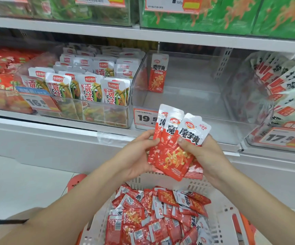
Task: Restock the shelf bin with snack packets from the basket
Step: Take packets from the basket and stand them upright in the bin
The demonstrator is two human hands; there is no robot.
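Holding a fanned bunch of red snack packets between both hands, above the basket and in front of the clear shelf bin. Head view: left hand curled round the bunch's left edge, thumb on the front; right hand pinching the right side, thumb pressed on the front packet. Bin nearly bare, one packet leaning upright against its left wall. Basket below well stocked with loose packets.

Risks, as judged: slick foil overlapping loosely, so outer packets likely to slide out and drop on transfer to one hand; bunch may catch the bin's front lip; lone upright packet liable to topple if nudged; loose placement would leave packets tipped over, not standing.
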